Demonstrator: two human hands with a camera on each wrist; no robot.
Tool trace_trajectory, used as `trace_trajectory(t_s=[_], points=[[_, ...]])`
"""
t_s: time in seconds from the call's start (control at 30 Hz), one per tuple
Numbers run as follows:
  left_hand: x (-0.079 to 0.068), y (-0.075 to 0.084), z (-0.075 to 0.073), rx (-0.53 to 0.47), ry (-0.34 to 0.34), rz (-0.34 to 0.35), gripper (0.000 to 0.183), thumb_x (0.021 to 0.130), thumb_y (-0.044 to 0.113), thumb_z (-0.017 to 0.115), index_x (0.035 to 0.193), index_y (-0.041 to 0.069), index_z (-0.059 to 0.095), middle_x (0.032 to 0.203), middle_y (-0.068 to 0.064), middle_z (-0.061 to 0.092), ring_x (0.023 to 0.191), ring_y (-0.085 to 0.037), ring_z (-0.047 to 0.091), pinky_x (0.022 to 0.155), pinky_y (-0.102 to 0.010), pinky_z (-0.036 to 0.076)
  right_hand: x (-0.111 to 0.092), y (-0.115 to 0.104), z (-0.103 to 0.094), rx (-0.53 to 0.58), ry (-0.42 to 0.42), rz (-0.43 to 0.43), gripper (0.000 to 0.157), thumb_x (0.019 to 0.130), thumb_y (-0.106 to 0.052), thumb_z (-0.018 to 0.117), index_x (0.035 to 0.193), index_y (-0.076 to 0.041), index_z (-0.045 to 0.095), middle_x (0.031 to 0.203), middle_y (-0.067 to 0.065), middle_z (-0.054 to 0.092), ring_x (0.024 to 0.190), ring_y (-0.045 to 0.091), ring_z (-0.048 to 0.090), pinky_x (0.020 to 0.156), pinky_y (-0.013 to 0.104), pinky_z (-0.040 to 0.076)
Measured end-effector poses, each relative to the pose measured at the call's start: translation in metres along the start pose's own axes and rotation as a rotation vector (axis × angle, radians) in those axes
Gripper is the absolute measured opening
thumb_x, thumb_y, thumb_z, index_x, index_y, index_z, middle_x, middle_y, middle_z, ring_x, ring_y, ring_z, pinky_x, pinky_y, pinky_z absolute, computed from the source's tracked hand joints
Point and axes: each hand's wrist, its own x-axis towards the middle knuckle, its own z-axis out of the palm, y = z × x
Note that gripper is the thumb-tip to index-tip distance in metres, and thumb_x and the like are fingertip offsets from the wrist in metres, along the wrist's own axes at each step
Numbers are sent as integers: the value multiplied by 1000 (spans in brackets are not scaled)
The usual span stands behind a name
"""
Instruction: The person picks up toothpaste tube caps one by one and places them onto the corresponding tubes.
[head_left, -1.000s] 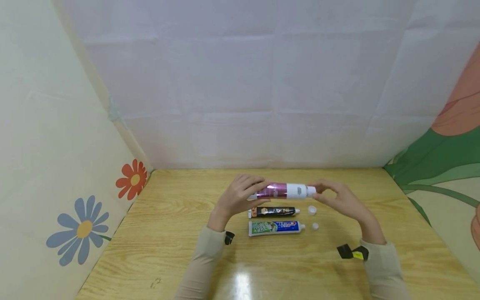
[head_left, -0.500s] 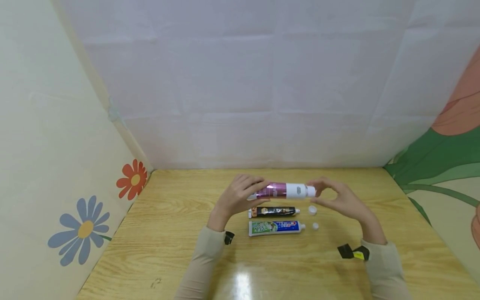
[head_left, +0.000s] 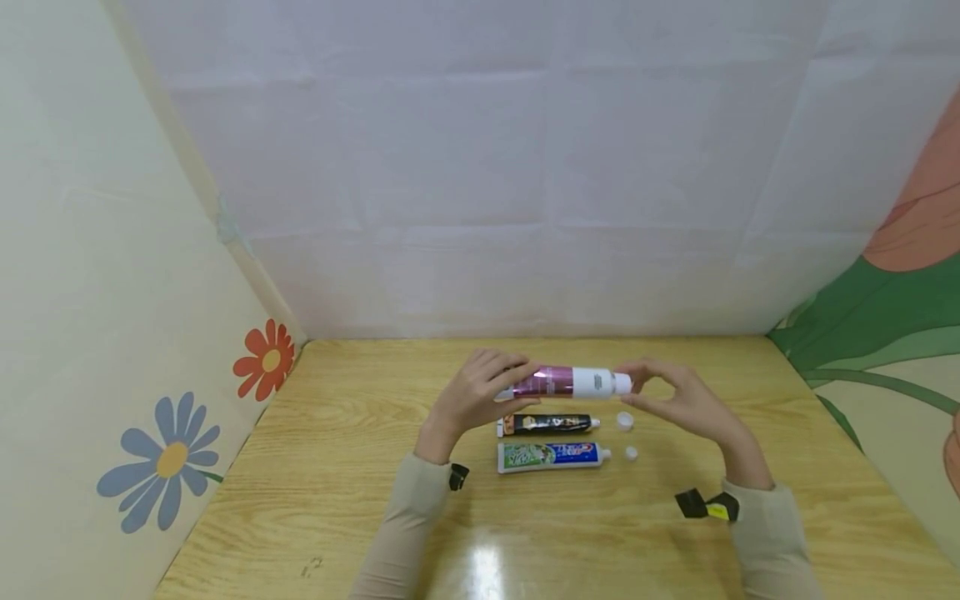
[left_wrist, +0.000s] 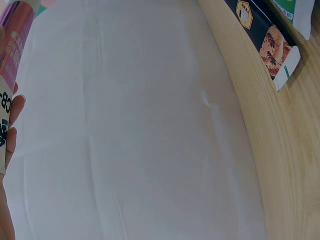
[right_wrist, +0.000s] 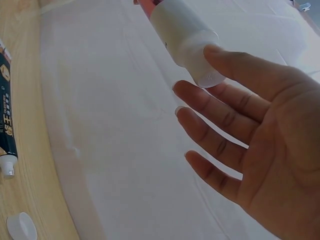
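Note:
In the head view a pink and white toothpaste tube (head_left: 555, 382) is held level above the table. My left hand (head_left: 480, 392) grips its tail end, thumb below and fingers over the top. My right hand (head_left: 686, 404) pinches the white cap (head_left: 622, 383) at the tube's right end. The right wrist view shows the thumb on the cap (right_wrist: 202, 67), while the other fingers are spread apart. Below the held tube lie a black toothpaste tube (head_left: 546, 424) and a blue and green toothpaste tube (head_left: 551, 457), both with bare nozzles pointing right.
Two loose white caps, a larger one (head_left: 625, 421) and a smaller one (head_left: 632, 453), lie on the wooden table (head_left: 360, 517) to the right of the lying tubes. A white sheet (head_left: 480, 208) hangs behind the table, with flower-printed walls at either side.
My right thumb and fingertips have shifted slightly around the cap, the thumb now a little lower. The left hand and the held tube stay nearly still.

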Motion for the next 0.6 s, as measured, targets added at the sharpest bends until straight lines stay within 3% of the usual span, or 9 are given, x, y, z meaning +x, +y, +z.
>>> trace_trajectory(t_s=[0.23, 0.47, 0.6], points=[[0, 0, 0, -5, -5, -6, 51, 72, 35, 79, 115, 11, 65, 103, -4, 65, 90, -16, 59, 82, -27, 50, 1, 0, -1, 11, -6, -27, 32, 85, -17, 67, 116, -20, 62, 91, -11, 63, 84, 7, 57, 87, 40, 41], [1, 0, -1, -10, -6, -5, 51, 72, 35, 79, 115, 10, 65, 104, -4, 65, 91, -16, 59, 82, -28, 50, 2, 2, 0, -13, -2, -22, 30, 83, -8, 68, 113, -11, 64, 90, -6, 65, 83, 7, 57, 87, 47, 39], [2, 1, -1, -3, -1, 4, 51, 71, 35, 79, 114, 10, 65, 103, -4, 65, 89, -16, 59, 81, -27, 50, 1, 2, 1, -29, -1, -10, 28, 83, -5, 67, 111, -7, 64, 89, -4, 66, 83, 7, 58, 85, 45, 42]])
